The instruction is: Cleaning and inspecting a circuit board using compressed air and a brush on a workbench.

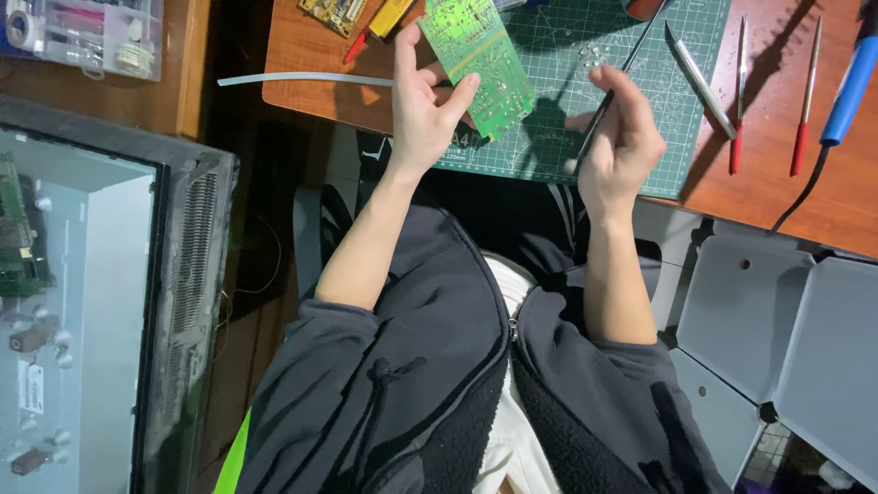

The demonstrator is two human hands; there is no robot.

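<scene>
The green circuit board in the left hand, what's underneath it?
Under the green circuit board lies the green cutting mat on the wooden table. The left hand grips the board's edge; whatever sits directly beneath the board is hidden.

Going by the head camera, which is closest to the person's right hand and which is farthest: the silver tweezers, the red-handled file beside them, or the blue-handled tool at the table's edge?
From the right hand:
1. Silver tweezers, just to its right, on the green mat.
2. Red-handled file, farther right, on bare wood.
3. Blue-handled tool, farthest, at the right edge of the picture.
</scene>
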